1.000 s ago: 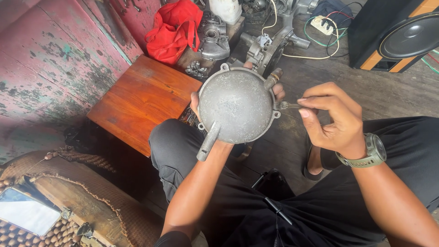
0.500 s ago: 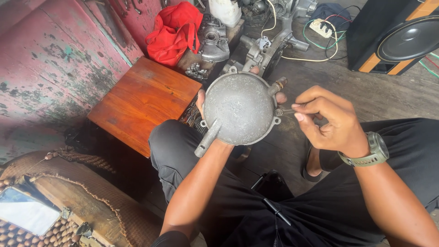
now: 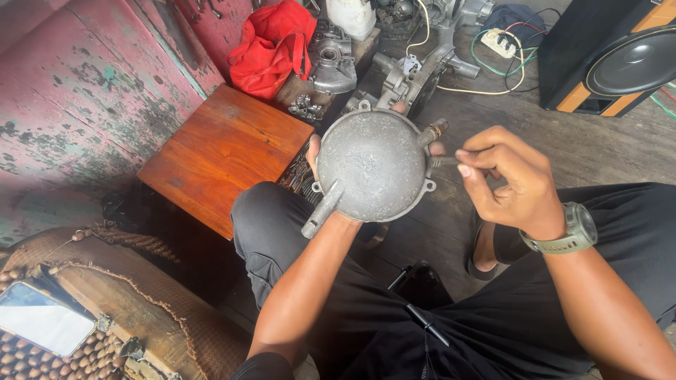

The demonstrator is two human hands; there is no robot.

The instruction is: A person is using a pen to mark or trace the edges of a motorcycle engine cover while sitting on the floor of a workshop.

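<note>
Since a moment ago the right hand has drawn closer, pinching a thin metal tool at the rim of the round grey cast cover. It sits above the lap, left hand cupped behind it, fingers wrapped over the edge. Looks heavy, rigid, rough; best gripped by rim or stubby spout.

Round metal cover held up over the lap, left hand behind it, right hand just to its right, pinching what may be a small bolt at the cover's edge. Wooden stool left of the knee. Bag and engine parts beyond. Speaker far right.
</note>
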